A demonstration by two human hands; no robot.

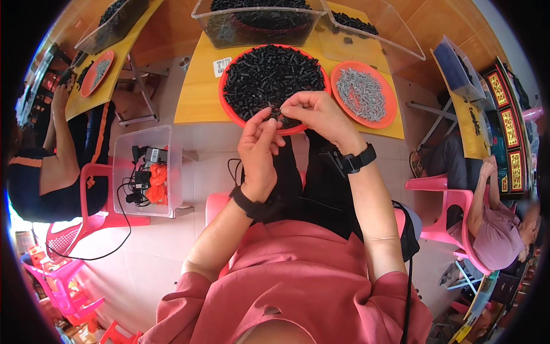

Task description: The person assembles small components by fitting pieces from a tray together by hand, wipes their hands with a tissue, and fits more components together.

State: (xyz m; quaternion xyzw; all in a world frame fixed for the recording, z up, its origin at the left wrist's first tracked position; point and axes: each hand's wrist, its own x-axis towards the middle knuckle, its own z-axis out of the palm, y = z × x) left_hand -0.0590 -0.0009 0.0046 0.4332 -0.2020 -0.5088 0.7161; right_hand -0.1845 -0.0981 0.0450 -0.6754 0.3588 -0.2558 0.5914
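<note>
My left hand and my right hand meet fingertip to fingertip over the near rim of a round red tray. Both are closed in a pinch. What sits between the fingertips is too small to make out against the dark heap behind. The tray is piled with short black plastic pieces. Right of it, beside my right hand, lies an orange-red plate full of small grey screw-like pieces.
Clear bins of black pieces line the back of the yellow table. On the floor at left stands a clear box holding cables and devices. People sit at side tables left and right, near pink chairs.
</note>
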